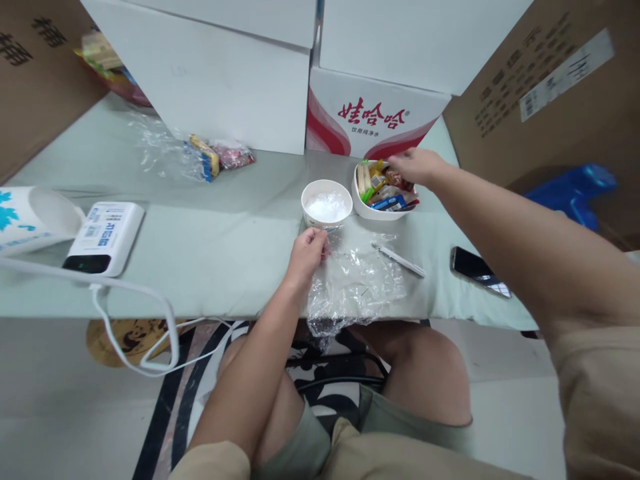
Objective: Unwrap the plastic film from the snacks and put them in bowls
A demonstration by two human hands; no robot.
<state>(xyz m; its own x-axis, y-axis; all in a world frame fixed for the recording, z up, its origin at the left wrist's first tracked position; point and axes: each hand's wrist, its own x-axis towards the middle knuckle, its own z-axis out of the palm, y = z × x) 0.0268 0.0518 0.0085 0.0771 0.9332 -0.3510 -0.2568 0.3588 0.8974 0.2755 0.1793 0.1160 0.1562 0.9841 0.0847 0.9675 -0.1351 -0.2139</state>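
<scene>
Pale-green cloth-covered counter (240, 247) beneath everything. White cardboard box with red lettering (375, 113) at back. Crinkled clear plastic bag (357, 283) spread at front, partly over edge. White rounded tub (373, 213) before box, right of white round bowl (311, 213). Left hand (307, 253) near bowl, fingers closed, pinching bag. Right hand (414, 165) over tub, fingers bent, blurred; grip cannot be told. Black rectangular phone (475, 269) right of slim white pen (400, 260). Small colourful wrapped snacks (387, 203) inside tub.
</scene>
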